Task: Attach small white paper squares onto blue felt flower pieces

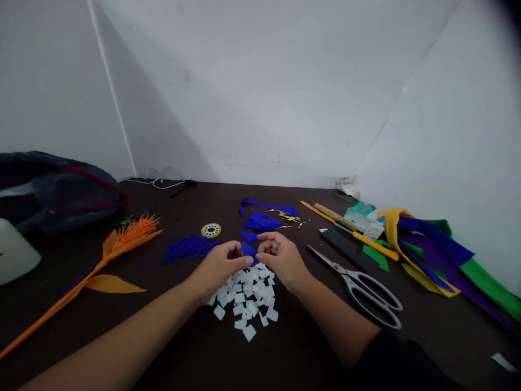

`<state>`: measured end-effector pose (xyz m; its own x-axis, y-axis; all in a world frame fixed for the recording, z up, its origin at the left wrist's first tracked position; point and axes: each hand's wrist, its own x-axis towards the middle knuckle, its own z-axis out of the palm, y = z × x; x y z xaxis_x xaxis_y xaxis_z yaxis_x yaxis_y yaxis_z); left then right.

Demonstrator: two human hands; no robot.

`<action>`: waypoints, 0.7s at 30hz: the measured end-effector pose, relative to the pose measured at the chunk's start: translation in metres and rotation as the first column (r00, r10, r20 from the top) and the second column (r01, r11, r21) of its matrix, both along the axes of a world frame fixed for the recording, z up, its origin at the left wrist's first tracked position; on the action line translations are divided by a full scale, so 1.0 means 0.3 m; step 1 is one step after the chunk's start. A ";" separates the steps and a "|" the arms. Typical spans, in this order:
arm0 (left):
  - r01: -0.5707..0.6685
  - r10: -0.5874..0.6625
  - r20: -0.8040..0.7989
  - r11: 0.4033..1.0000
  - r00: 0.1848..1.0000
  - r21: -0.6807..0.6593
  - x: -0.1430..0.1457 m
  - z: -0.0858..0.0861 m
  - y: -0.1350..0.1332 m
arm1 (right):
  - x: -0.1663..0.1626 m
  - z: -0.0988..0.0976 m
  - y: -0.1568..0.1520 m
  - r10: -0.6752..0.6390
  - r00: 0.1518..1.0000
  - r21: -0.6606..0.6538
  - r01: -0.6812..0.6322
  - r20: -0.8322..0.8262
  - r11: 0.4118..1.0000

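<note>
Both hands meet above a heap of small white paper squares [247,298] on the dark table [187,347]. My left hand [220,267] and my right hand [280,258] pinch a small blue paper piece [249,251] between their fingertips. Fingers of both hands are curled closed on it. Just behind the hands lie a fringed blue paper piece [189,247], more blue paper scraps [262,220] and a yellow tape roll [210,230].
Scissors [360,285] lie right of my right hand, with a black knife [345,247] and yellow-handled tools [366,239] beyond. Coloured paper strips [439,255] pile up at the right wall. An orange paper flower [106,255] lies left, a dark bag [52,190] behind it.
</note>
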<state>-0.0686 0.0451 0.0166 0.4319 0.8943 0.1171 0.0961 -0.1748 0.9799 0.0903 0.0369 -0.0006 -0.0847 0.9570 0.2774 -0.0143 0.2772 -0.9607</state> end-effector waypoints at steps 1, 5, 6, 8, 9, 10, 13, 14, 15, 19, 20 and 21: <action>0.006 -0.006 0.014 1.000 1.000 -0.005 0.002 -0.004 0.003 | 0.002 -0.003 0.005 0.019 0.999 0.005 -0.019 0.025 1.000; -0.146 0.146 -0.040 0.989 0.988 0.016 0.001 -0.035 0.027 | 0.067 -0.017 0.051 -0.085 0.981 0.092 0.069 0.177 0.993; -0.193 0.193 -0.043 0.981 0.980 0.014 -0.003 -0.044 0.034 | 0.097 -0.022 0.066 -0.166 0.952 0.125 0.138 0.256 0.983; -0.255 0.255 -0.011 0.967 0.967 -0.001 -0.013 -0.059 0.049 | 0.159 -0.031 0.087 -0.227 0.839 0.166 0.165 0.494 0.972; -0.276 0.276 0.013 0.961 0.961 -0.010 -0.019 -0.065 0.056 | 0.184 -0.035 0.093 -0.185 0.786 0.162 0.108 0.590 0.981; -0.295 0.295 0.031 0.955 0.955 -0.012 -0.024 -0.070 0.063 | 0.203 -0.040 0.095 -0.123 0.747 0.148 0.033 0.653 0.988; -0.341 0.341 0.054 0.940 0.939 -0.014 -0.035 -0.080 0.079 | 0.210 -0.049 0.088 0.013 0.656 0.152 -0.194 0.755 0.969; -0.350 0.350 0.059 0.937 0.935 -0.021 -0.036 -0.083 0.083 | 0.201 -0.051 0.084 0.016 0.626 0.172 -0.239 0.780 0.956; -0.359 0.360 0.062 0.933 0.931 -0.029 -0.035 -0.085 0.085 | 0.190 -0.051 0.082 0.005 0.594 0.190 -0.264 0.805 0.946; -0.391 0.392 0.061 0.920 0.918 -0.031 -0.031 -0.090 0.086 | 0.157 -0.051 0.086 -0.060 0.487 0.194 -0.229 0.871 0.954; -0.395 0.396 0.066 0.918 0.916 -0.034 -0.030 -0.090 0.085 | 0.156 -0.052 0.089 -0.073 0.466 0.187 -0.203 0.882 0.961; -0.395 0.397 0.074 0.918 0.915 -0.041 -0.030 -0.090 0.083 | 0.157 -0.053 0.092 -0.088 0.449 0.182 -0.170 0.889 0.969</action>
<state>-0.0775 0.0701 -0.0103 0.0321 0.9932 0.1117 0.0746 -0.1139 0.9907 0.1374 0.0645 -0.0165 -0.4441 0.8698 0.2150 0.7891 0.4934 -0.3660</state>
